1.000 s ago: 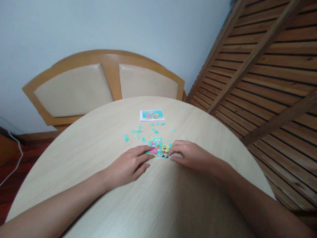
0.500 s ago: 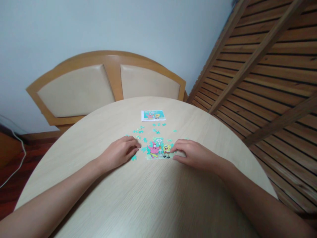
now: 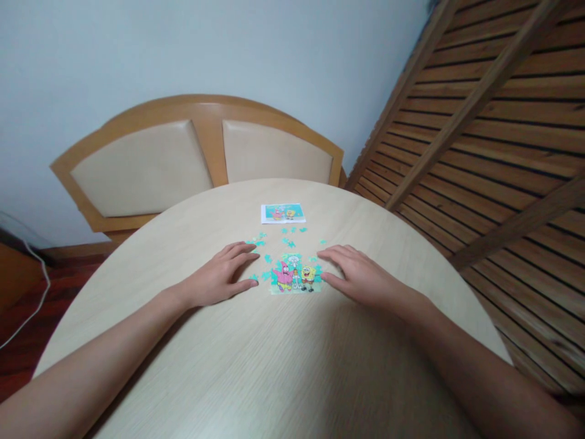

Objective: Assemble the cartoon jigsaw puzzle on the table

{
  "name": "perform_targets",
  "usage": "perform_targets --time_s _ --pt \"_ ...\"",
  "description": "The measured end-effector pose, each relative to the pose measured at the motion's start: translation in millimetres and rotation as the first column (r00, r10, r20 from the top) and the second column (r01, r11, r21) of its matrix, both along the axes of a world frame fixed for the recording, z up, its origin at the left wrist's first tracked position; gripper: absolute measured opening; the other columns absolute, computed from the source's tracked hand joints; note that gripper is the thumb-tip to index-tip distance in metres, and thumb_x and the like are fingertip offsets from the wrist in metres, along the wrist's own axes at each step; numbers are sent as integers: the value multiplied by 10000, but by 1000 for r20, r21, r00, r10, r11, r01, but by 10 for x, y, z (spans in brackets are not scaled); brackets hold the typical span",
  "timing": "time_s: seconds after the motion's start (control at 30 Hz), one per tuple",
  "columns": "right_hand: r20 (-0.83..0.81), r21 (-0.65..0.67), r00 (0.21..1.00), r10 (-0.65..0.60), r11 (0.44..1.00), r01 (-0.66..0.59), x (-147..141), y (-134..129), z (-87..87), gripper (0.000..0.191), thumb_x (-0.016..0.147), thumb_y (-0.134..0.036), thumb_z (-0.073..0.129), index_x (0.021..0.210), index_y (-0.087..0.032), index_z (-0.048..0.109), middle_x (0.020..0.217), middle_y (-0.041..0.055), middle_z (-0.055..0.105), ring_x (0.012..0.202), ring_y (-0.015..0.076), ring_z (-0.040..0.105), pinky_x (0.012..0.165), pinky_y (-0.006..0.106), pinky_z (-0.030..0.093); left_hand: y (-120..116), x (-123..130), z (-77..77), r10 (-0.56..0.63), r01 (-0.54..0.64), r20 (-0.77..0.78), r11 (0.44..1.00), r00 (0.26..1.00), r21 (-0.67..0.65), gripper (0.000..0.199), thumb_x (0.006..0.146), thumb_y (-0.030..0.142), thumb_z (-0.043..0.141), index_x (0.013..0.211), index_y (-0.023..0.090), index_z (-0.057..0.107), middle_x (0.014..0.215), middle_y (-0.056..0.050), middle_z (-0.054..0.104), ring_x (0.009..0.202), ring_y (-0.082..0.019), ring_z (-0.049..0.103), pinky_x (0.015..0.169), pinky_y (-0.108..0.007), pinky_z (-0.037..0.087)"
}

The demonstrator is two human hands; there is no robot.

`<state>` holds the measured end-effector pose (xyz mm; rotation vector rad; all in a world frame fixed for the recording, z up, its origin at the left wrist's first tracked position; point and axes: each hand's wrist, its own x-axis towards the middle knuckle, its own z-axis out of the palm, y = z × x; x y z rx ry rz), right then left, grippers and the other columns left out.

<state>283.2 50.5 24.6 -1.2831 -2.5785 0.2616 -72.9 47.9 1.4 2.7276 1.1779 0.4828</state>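
Note:
A partly joined jigsaw puzzle (image 3: 295, 277) with a pink, a pale and a yellow cartoon figure lies flat between my hands. My left hand (image 3: 226, 272) rests to its left, thumb and fingers apart, over or beside some loose teal puzzle pieces (image 3: 267, 259). To the right, my right hand (image 3: 354, 272) is at the puzzle's edge with thumb and fingers spread; nothing shows between them. Whatever lies under either palm is hidden. More loose pieces (image 3: 292, 230) are scattered behind the puzzle.
A picture sheet (image 3: 284, 213) with a similar cartoon scene lies farther back on the round wooden table (image 3: 274, 366). Beyond the table's far edge stands a bench back or headboard (image 3: 212, 116) with cream panels. A slatted wooden panel (image 3: 479, 134) leans on the right.
My left hand has opened, its thumb and fingers spreading apart. The right hand's fingers have lifted off the yellow figure's side and moved slightly right and back.

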Motion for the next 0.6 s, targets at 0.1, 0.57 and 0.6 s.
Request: perform_targets --time_s 0.1,0.57,0.6 --pt "13 0 1000 24 1000 -24 2 16 -77 431 1008 -368 481 1397 -199 557 1422 115 588 1318 295 506 1100 486 410 4 86 -4 -3 1 44 999 999 49 440 1009 458 546 1382 225 544 1463 -120 518 1386 -309 437 1137 -519 411" --pt "66 -11 993 -100 995 101 48 51 -51 395 1019 -327 434 1311 -165 644 1390 139 615 1281 312 536 1083 514 423 -12 177 1 44 -47 38 993 998 107 330 1022 389 504 1266 231 658 1395 -105 598 1321 -306 515 1103 -545 445" --pt "58 -6 993 -99 995 99 36 53 -63 392 1021 -326 433 1309 -160 639 1381 141 620 1269 309 543 1077 508 429 -14 194 -13 37 -42 46 994 998 103 345 1023 397 505 1296 235 640 1428 -103 577 1342 -305 502 1117 -545 434"
